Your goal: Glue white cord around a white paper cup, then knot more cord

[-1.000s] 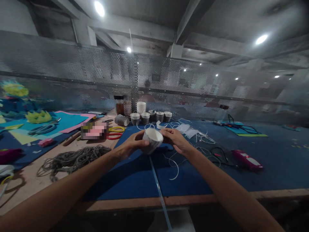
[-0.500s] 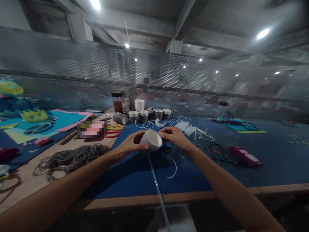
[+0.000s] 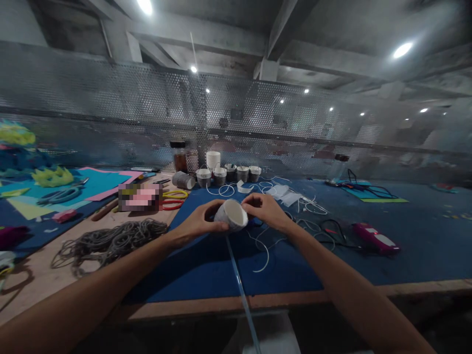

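Note:
A small paper cup (image 3: 231, 214) is tilted on its side, its white mouth turned toward the right and toward me. Grey wrapping covers its outside. My left hand (image 3: 204, 220) is closed around the cup's left side, thumb below. At the rim's upper right, my right hand (image 3: 263, 209) pinches its thumb and fingers together; what lies between them is hidden. A long clear blue-tinted stick (image 3: 238, 275) runs from below the cup over the table's front edge. Thin white cords (image 3: 266, 255) curl on the blue mat under my right hand.
Several grey-wrapped cups (image 3: 219, 176) stand at the back, near stacked white cups (image 3: 213, 160) and a lidded jar (image 3: 179, 156). Grey cord (image 3: 118, 241), red-handled scissors (image 3: 172, 202) and coloured paper lie left. A magenta device (image 3: 375, 239) with a black cable lies right.
My right hand's fingers have shifted very slightly at the cup's rim. The left hand's hold and the cup's tilt look nearly the same.

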`<action>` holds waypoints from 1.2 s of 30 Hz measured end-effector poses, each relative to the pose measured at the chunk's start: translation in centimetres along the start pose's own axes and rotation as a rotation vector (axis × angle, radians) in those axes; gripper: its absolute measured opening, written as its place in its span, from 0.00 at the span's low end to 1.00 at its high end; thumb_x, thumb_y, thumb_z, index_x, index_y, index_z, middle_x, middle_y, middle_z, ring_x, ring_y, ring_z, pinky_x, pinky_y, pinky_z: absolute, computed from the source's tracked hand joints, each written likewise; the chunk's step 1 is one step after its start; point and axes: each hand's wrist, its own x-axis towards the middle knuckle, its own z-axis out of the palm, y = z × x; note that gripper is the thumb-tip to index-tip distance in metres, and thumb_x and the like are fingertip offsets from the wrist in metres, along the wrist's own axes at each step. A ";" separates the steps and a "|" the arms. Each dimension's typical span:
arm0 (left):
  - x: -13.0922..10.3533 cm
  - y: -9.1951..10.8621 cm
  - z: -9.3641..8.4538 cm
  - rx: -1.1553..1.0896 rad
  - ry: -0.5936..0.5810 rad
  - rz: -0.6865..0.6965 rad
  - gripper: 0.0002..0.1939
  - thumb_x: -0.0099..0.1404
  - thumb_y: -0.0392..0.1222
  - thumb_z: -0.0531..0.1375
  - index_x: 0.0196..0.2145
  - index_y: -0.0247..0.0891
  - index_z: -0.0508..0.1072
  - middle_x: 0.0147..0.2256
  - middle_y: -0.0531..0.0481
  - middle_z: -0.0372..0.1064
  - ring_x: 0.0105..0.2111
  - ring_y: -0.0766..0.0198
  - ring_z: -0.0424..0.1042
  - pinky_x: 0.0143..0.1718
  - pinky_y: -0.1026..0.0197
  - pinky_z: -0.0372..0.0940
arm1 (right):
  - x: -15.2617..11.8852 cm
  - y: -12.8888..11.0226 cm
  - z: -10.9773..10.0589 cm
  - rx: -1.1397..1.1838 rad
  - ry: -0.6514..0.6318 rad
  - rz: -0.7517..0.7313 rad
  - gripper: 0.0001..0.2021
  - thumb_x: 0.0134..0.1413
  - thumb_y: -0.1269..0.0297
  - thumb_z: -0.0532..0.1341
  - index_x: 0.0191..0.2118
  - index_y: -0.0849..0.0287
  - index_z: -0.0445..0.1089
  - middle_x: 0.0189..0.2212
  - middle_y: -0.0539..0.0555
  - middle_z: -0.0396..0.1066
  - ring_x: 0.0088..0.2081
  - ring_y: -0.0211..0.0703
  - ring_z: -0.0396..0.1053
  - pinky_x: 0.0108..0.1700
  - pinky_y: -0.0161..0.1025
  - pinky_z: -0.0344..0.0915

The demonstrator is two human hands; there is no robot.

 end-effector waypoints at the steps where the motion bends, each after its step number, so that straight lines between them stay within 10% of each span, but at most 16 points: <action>1: 0.0 0.0 0.0 -0.003 0.004 0.002 0.30 0.50 0.44 0.70 0.51 0.39 0.71 0.48 0.46 0.72 0.50 0.47 0.68 0.52 0.51 0.62 | 0.0 -0.1 0.0 -0.004 0.001 -0.003 0.09 0.51 0.58 0.64 0.34 0.60 0.74 0.27 0.51 0.74 0.29 0.40 0.72 0.34 0.38 0.70; 36: 0.1 -0.6 -0.2 -0.007 0.127 0.115 0.34 0.48 0.41 0.72 0.52 0.40 0.66 0.50 0.45 0.71 0.50 0.51 0.70 0.51 0.52 0.64 | 0.0 0.5 0.3 0.391 -0.056 0.084 0.11 0.51 0.64 0.65 0.42 0.57 0.75 0.40 0.52 0.74 0.39 0.41 0.73 0.44 0.40 0.71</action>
